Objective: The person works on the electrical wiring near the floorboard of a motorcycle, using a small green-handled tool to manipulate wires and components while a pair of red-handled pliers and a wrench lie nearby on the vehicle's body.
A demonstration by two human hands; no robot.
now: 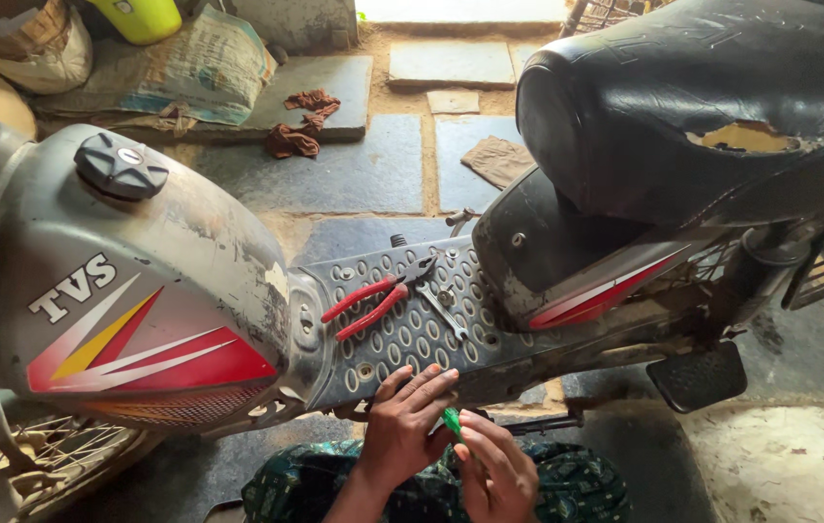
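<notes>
Here the left hand [400,426] rests with fingers spread against the moped's perforated footboard [402,334], while the right hand [497,475] pinches a green-handled screwdriver [452,421] just beneath, red-handled pliers [369,302] lying above.

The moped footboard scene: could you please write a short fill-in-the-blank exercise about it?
1. The pliers on the footboard have ___ handles.
2. Beside the pliers lies a metal ___.
3. The right hand holds a tool with a ___ handle near the left hand.

Missing words: red; spanner; green
</notes>
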